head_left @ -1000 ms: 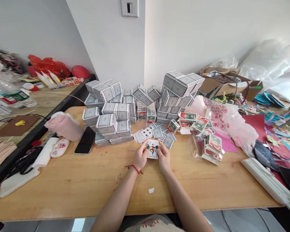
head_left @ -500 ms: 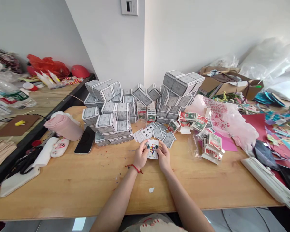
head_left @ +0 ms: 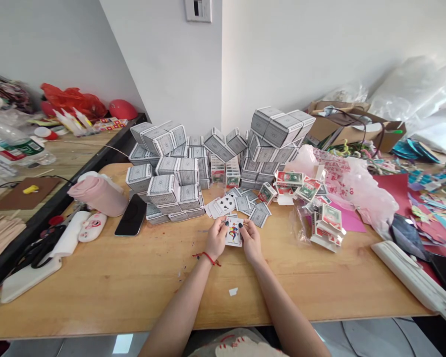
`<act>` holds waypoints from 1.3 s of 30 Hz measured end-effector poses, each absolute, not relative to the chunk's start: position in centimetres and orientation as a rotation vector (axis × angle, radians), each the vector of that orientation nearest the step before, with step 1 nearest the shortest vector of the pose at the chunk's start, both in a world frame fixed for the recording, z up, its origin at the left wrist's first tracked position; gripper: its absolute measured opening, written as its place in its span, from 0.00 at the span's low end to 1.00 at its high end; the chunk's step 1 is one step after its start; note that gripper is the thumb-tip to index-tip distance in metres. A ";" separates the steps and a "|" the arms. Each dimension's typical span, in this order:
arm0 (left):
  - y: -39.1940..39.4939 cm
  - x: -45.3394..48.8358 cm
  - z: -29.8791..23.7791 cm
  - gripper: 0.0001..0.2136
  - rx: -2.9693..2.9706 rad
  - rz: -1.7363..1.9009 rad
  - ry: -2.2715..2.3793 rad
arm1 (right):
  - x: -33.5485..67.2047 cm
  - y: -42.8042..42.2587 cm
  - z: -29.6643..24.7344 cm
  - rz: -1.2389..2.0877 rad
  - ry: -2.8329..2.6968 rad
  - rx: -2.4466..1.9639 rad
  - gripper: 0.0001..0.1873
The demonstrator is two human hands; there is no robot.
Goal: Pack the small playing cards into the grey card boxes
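Note:
A joker playing card faces up between my two hands, just above the tabletop. My left hand pinches its left edge, and my right hand pinches the right one; whether more cards lie beneath it I cannot tell. Right behind the hands are loose playing cards, some face up and others back up. Farther back rise grey-patterned folded card blocks, stacked on the left and on the right, joined by a V-shaped pair in the middle.
Red and green card boxes lie right of the loose cards, beside a pink plastic bag. A black phone and a rolled pink cloth are at left. A paper scrap lies near the front edge; a white long device sits at right.
Both hands stay on the joker card, with only a slight shift of the fingers and card. The stacks and loose cards look the same.

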State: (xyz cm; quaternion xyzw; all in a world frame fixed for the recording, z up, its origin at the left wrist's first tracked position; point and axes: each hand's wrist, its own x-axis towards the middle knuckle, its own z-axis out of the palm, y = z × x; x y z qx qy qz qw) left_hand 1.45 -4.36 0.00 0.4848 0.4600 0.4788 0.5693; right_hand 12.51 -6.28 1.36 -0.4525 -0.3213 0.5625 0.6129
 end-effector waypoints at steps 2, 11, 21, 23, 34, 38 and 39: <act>-4.3 1.4 0.1 0.11 1.100 1.113 1.063 | 12.5 -6.3 1.4 1.306 -0.748 -1.045 0.10; -4.0 1.3 0.6 0.08 0.976 1.115 1.085 | 12.7 -6.4 0.9 1.303 -0.796 -1.081 0.09; -4.3 1.4 0.5 0.06 1.194 1.186 1.136 | 12.9 -6.1 -0.6 1.324 -0.676 -1.099 0.04; -4.4 1.3 0.5 0.06 1.263 1.197 1.151 | 12.9 -6.2 -0.5 1.352 -0.632 -1.053 0.03; -4.4 0.2 1.6 0.08 1.543 1.240 1.129 | 13.5 -6.5 0.5 1.494 -0.643 -0.910 0.09; -4.5 0.2 1.6 0.09 1.557 1.210 1.141 | 13.6 -6.3 0.4 1.496 -0.630 -0.943 0.11; -4.5 0.2 1.6 0.09 1.555 1.202 1.142 | 13.7 -6.2 0.4 1.517 -0.631 -0.943 0.12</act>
